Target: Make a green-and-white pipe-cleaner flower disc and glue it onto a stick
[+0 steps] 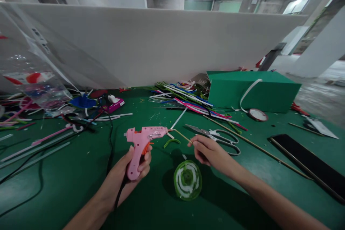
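Observation:
My left hand [134, 163] is wrapped round the handle of a pink hot glue gun [147, 134], its nozzle pointing right and a black cord hanging below. Between thumb and fingers, my right hand [207, 151] pinches a thin tan stick [183, 137]. The stick's far end is at the nozzle tip; whether they touch I cannot tell. Below the two hands sits a round green-and-white coiled piece [188, 180]. Just beyond my right hand lie scissors [215, 136] with their blades pointing left. A short curved green strip [171, 142] lies under the nozzle.
Colourful pipe cleaners [185, 97] are heaped at the back beside a green box [253, 91]. A long thin stick [258, 145] and a black phone [309, 161] lie right. On the left are a clear plastic bag [35, 82], cords and glue sticks [45, 154]. A pale partition [151, 46] stands behind.

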Available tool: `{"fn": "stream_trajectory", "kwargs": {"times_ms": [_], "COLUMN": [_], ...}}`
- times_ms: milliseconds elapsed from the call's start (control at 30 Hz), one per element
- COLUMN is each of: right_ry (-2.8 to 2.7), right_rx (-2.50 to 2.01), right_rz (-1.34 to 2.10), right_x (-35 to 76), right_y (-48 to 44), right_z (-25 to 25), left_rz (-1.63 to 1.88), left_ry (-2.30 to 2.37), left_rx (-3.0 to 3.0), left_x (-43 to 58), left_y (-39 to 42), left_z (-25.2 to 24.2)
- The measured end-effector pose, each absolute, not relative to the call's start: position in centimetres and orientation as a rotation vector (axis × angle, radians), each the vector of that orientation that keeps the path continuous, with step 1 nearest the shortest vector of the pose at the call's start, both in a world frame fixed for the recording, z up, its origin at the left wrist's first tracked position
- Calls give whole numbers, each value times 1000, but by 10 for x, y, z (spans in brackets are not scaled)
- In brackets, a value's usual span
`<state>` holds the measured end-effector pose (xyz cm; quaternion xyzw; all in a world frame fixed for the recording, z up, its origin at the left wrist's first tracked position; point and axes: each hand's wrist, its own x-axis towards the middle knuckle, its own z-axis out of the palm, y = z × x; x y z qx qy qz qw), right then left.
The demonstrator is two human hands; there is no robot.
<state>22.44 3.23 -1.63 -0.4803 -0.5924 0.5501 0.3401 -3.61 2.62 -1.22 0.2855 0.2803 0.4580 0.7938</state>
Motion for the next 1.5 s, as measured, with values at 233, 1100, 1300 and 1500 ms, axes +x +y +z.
{"fn": "stream_trajectory", "kwargs": {"times_ms": [233, 1100, 1300, 1500], "right_ry": [-1526, -1541, -1530, -1492], "right_rx": [-1231, -1260, -1259, -1289], "right_rz": [1436, 1392, 1393, 1412], "right_x": [225, 227, 228, 227], "right_y": [32, 31, 33, 33], "right_z": [-18, -16, -20, -19], "left_rz": [983, 977, 973, 978], "left_ry": [606, 634, 656, 671], "left_rx": [635, 677, 670, 654], "left_x": [-36, -35, -35, -34], "left_y": [25, 28, 27, 27], "left_z": [-13, -9, -7, -5]}}
